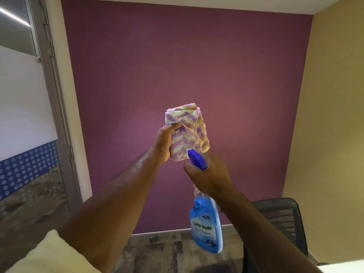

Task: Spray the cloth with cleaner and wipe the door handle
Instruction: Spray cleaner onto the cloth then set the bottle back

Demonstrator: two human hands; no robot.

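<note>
My left hand (pixel 164 141) holds up a bunched cloth (pixel 187 129) with purple, white and yellow zigzag stripes, in front of a purple wall. My right hand (pixel 209 175) grips the neck of a clear spray bottle (pixel 206 223) of blue glass cleaner. Its blue trigger head (pixel 197 159) points up and left, with the nozzle almost touching the lower edge of the cloth. No door handle shows in the view.
A grey door frame (pixel 57 107) with a frosted glass panel (pixel 21 95) runs down the left side. A black mesh office chair (pixel 283 219) stands at the lower right by the beige wall (pixel 332 115). Patterned carpet (pixel 167 251) covers the floor.
</note>
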